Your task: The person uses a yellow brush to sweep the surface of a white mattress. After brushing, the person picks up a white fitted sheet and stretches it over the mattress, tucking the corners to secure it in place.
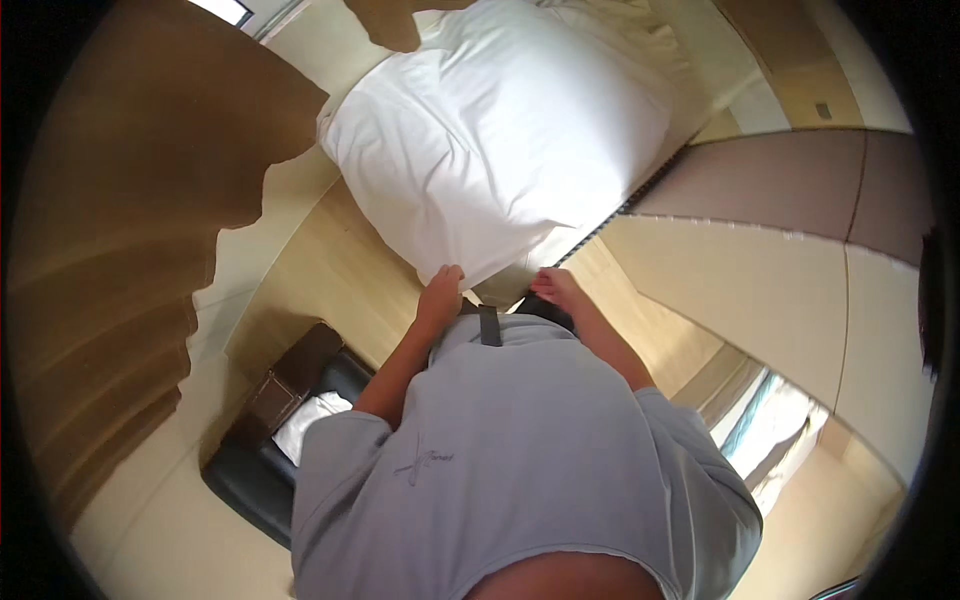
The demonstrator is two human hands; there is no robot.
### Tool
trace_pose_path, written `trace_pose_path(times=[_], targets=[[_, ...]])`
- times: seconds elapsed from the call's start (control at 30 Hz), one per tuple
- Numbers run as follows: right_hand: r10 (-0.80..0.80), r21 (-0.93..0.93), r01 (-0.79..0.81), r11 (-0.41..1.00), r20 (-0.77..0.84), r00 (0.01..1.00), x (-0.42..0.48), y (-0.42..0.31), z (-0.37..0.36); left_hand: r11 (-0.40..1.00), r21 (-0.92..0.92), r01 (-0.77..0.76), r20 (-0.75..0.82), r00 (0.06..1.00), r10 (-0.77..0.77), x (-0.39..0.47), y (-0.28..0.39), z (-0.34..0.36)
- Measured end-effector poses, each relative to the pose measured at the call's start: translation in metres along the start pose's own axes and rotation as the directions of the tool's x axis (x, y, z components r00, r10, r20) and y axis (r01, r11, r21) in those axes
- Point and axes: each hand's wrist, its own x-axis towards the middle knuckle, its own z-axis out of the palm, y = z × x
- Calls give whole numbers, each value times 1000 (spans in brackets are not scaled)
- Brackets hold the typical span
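Note:
A white bed cover (495,150), wrinkled and bulky, lies over the bed before me. At its near edge my left hand (444,291) has its fingers closed on the fabric. My right hand (556,286) is at the near right corner of the bed, by a white fabric fold (559,244). Its fingers are bent, and whether they grip anything is not visible. Between my hands, a beige-grey surface (510,283) of the bed's end shows below the cover.
Brown curtains (150,150) hang at the left. A dark armchair (251,469) with white cloth (311,424) on it stands at the lower left. A padded mauve wall panel (765,184) runs along the right, above a cream panel (750,277). Wood-look floor (322,259) surrounds the bed's near end.

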Motion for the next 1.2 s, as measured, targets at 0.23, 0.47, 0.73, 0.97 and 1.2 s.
trace_pose_path(times=[0.23,0.47,0.73,0.97,1.2], targets=[[-223,381,67,922,380,898,-123,-3,133,940,-212,-266,124,947,296,-14,9,14],[-390,415,285,864,194,900,-134,39,190,949,-296,-108,96,985,142,-64,14,9],[-372,83,437,895,-401,837,-50,131,215,976,-209,-59,131,988,88,-105,-86,2],[-377,136,489,861,-474,796,-59,148,217,849,-289,444,137,896,-422,-92,-245,-94],[-523,97,654,750,-519,676,-167,54,237,711,-382,590,165,800,-576,31,-338,-167]])
